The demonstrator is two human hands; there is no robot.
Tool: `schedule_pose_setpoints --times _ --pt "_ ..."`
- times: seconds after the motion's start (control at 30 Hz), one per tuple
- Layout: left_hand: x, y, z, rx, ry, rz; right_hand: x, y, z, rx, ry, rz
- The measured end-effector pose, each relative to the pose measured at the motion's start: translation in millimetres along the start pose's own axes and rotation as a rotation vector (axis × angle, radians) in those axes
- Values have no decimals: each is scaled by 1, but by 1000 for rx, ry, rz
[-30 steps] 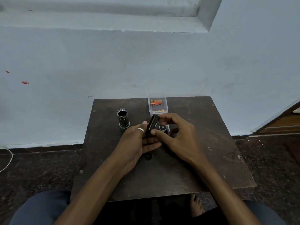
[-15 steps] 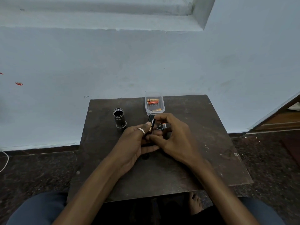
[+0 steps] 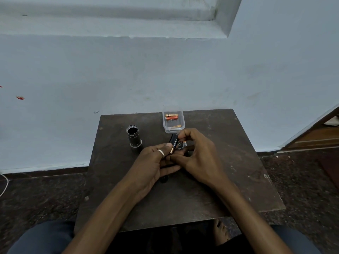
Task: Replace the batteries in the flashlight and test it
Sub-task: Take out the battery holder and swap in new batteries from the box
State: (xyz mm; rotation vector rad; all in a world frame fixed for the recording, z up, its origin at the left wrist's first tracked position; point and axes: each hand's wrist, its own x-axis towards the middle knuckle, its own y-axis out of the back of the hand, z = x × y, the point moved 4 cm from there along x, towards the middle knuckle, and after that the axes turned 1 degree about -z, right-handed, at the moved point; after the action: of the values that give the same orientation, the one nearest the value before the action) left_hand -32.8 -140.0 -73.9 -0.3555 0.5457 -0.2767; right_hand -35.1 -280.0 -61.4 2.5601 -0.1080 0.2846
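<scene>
I see dim, flat, bluish light, evenly spread. The desk (image 3: 229, 162) carries only faint, soft shadows. Above it the ledge (image 3: 128, 36) bows from wide-angle distortion; the floor (image 3: 36, 198) beside the desk looks smeared.

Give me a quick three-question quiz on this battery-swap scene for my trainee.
1. True or false: the flashlight body lies on its side on the table.
2. Where is the Duracell battery? A) inside the flashlight body; B) pinched between the left hand and the right hand; C) on the floor.
3. Fill in: the clear container at the table's far edge holds loose ____.

Key: 1 false, it stands upright with its open end up; 2 B; 3 batteries.
</scene>
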Motion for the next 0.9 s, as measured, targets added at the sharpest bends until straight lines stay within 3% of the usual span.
schedule_pose_setpoints --times 0.27,0.5,0.9 --pt "-2 0 4 10 -11 2 -1 4 -7 -12 69 -27" --pt "-3 2 2 80 -9 49 -5 2 -12 -211 192 -39" --pt "-3 2 1 134 -41 42 -8 5 -11 -322 185 -47"
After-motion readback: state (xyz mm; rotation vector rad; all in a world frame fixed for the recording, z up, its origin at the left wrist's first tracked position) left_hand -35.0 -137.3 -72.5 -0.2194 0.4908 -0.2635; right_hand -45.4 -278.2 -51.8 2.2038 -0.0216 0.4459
